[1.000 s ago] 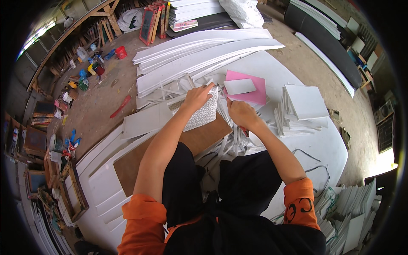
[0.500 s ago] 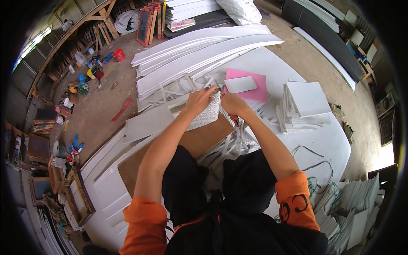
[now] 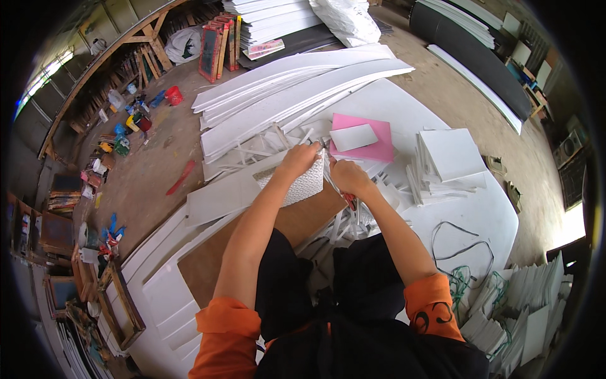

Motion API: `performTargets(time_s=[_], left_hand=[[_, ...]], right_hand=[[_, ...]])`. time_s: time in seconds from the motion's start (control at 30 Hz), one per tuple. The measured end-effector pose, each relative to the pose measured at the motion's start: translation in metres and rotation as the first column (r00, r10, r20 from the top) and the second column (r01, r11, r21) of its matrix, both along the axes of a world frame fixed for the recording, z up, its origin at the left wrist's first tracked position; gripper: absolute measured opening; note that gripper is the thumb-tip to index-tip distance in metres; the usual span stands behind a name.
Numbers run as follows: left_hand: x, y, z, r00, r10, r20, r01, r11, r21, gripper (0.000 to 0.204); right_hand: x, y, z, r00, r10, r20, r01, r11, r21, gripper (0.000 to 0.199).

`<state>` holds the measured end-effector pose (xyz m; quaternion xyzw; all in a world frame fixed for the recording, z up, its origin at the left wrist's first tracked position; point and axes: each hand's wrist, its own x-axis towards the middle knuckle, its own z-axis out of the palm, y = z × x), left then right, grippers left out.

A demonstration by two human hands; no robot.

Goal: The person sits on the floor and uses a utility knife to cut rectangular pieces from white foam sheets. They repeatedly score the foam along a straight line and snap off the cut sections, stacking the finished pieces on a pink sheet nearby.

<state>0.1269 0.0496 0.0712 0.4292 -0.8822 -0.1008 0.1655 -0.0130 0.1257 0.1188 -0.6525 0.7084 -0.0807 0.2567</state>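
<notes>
My left hand [image 3: 298, 159] grips the top edge of a white textured foam piece [image 3: 300, 185], which rests tilted on a brown board [image 3: 315, 218]. My right hand [image 3: 346, 177] is closed around a red-handled cutter [image 3: 348, 199], whose tip meets the right edge of the foam piece. Both hands are close together, nearly touching. A pink sheet [image 3: 372, 142] with a small white card [image 3: 353, 136] on it lies just beyond my hands.
Long white foam sheets [image 3: 303, 88] are stacked ahead. White offcut strips [image 3: 344, 227] lie around the board. A pile of square white panels [image 3: 451, 158] sits to the right, black cord [image 3: 461, 249] nearer me, more panels [image 3: 517, 312] at lower right. Paint pots [image 3: 129, 120] line the left floor.
Both hands have shifted slightly with the foam piece; my right hand has worked the cutter along its right edge. The view has tilted a little.
</notes>
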Motion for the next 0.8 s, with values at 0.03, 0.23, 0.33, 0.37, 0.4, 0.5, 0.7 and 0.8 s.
performTargets(time_s=[0.03, 0.23, 0.33, 0.37, 0.4, 0.5, 0.7, 0.8], left_hand=[[0.0, -0.001, 0.001, 1.0, -0.004, -0.003, 0.004, 1.0, 0.005, 0.025], [0.0, 0.002, 0.005, 0.999, -0.037, 0.008, 0.037, 0.999, -0.004, 0.024], [0.003, 0.007, 0.005, 0.998, -0.055, -0.007, 0.055, 0.998, -0.023, 0.022], [0.003, 0.007, 0.004, 0.997, -0.077, -0.028, 0.076, 0.996, -0.038, 0.021], [0.004, 0.007, 0.004, 0.994, -0.097, -0.048, 0.095, 0.994, -0.052, 0.021], [0.002, 0.006, 0.0, 0.989, -0.12, -0.088, 0.115, 0.992, -0.06, 0.019], [0.0, 0.01, -0.006, 0.987, -0.121, -0.106, 0.116, 0.992, -0.052, 0.018], [0.0, 0.008, -0.007, 0.994, -0.093, -0.062, 0.089, 0.994, -0.06, 0.018]], right_hand=[[-0.003, 0.005, -0.002, 1.0, 0.004, -0.01, -0.003, 1.0, 0.004, 0.048], [-0.009, 0.021, 0.006, 0.994, 0.084, -0.067, -0.084, 0.996, 0.009, 0.048], [-0.005, 0.016, 0.019, 0.998, 0.057, -0.016, -0.055, 0.993, 0.104, 0.046], [-0.003, 0.014, 0.02, 0.998, 0.057, -0.03, -0.053, 0.993, 0.103, 0.046], [-0.002, 0.011, 0.021, 0.997, 0.058, -0.044, -0.053, 0.993, 0.101, 0.045], [-0.002, -0.003, 0.004, 0.996, 0.065, -0.054, -0.06, 0.995, 0.081, 0.044], [-0.002, -0.018, -0.019, 0.984, 0.174, 0.04, -0.172, 0.983, -0.059, 0.048], [0.002, -0.017, -0.019, 0.999, 0.005, 0.035, -0.005, 1.0, -0.016, 0.049]])
